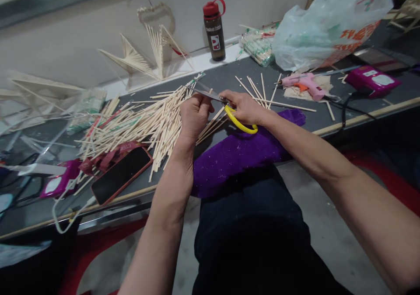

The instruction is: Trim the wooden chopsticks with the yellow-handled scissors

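My right hand (243,106) is wrapped round the yellow-handled scissors (241,123), whose blades point left, over the top of my left hand. My left hand (197,111) is closed beside the blades; what its fingers hold, if anything, is too hidden to name. Under and behind it lies a large loose pile of thin wooden sticks (164,116), and a few sticks show between my two hands. A purple cloth (229,159) with pale specks hangs over the table's front edge below the scissors.
A phone (121,175) lies at the front left near a magenta device (62,179). Behind stand a bottle (215,37) and stick models (131,61). On the right are a pink glue gun (305,84), a plastic bag (324,32), another magenta device (374,80) and a cable.
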Demonstrator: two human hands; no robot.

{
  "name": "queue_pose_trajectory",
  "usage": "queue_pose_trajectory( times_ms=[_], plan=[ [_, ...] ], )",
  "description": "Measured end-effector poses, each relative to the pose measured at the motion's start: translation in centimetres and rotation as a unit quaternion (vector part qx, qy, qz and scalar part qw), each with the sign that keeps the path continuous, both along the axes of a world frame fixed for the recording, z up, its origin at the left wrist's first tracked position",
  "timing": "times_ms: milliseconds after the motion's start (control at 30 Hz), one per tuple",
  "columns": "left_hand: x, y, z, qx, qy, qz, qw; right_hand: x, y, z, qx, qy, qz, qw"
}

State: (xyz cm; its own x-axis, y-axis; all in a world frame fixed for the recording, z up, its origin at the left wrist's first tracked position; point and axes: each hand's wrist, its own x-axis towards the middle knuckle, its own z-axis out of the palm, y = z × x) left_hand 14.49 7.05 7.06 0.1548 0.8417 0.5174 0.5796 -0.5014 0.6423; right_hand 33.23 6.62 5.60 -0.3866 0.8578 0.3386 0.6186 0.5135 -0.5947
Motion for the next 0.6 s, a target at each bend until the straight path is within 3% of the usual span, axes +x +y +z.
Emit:
queue_pose_trajectory(
  times_ms=[233, 400, 600],
  plan=[
    [0.06, 0.12, -0.15, -0.006, -0.020, -0.006, 1.000, -0.11, 0.13, -0.02, -0.006, -0.009, -0.010, 1.000],
    [-0.05, 0.31, 0.08, -0.017, -0.095, 0.005, 0.995, -0.44, 0.44, -0.31, 0.009, 0.004, -0.023, 1.000],
    [-0.41, -0.07, 0.59, 0.029, -0.041, 0.011, 0.999, -0.42, 0.28, -0.28, 0.013, 0.029, -0.001, 0.999]
  ],
)
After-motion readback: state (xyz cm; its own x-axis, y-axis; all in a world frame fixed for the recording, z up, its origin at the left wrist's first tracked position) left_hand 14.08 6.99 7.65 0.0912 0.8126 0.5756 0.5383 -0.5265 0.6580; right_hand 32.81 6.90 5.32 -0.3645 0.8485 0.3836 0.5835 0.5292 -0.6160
